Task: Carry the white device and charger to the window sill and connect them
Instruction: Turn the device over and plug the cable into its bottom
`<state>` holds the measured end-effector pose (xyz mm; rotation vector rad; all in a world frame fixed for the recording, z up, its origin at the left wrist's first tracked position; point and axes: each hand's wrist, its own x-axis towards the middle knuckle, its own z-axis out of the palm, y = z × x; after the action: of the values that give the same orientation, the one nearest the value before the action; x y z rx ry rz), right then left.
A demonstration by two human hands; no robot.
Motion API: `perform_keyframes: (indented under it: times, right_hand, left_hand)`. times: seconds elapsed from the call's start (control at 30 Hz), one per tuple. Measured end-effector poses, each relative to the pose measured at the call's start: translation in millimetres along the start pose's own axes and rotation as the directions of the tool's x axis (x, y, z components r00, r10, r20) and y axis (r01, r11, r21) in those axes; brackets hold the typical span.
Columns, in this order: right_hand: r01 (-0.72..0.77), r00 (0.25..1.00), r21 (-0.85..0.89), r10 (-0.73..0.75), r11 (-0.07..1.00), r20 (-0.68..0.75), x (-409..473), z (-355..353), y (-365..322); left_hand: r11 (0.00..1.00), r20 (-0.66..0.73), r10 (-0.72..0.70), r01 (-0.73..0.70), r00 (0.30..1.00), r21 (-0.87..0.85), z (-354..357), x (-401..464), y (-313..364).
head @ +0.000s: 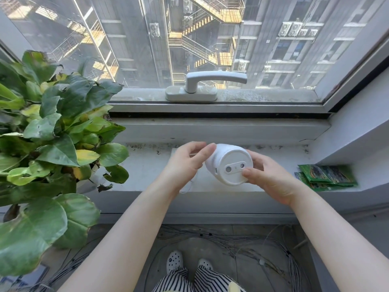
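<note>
White device [228, 164]: round, held tipped on its side above the window sill [147, 165], flat underside with two round holes facing the camera; right hand [267, 178] clasps its right edge, thumb on the underside rim. Left hand [187, 163]: just left of the device, fingertips pinched closed at its upper side, with a thin white cable [190, 186] trailing below the palm; whether a plug sits in the pinch cannot be told. Surroundings: leafy potted plant [52, 133] at left on the sill, green packets [327, 177] at right, window handle [210, 83] behind.
</note>
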<state>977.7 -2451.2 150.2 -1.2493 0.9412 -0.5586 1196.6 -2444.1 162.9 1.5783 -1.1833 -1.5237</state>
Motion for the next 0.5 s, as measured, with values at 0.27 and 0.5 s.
perform_keyframes:
  times: [0.27, 0.5]
  right_hand:
    - [-0.13, 0.985, -0.222, 0.152, 0.966, 0.087, 12.0, -11.8, -23.0]
    - [-0.085, 0.991, -0.03, 0.081, 0.996, -0.111, 16.9, -5.6, -10.0]
  left_hand:
    - [0.998, 0.173, -0.062, 0.059, 0.983, 0.021, -6.8, 3.0, 9.9]
    - [0.975, 0.025, -0.12, 0.122, 0.992, -0.183, -0.1, 6.6, 6.4]
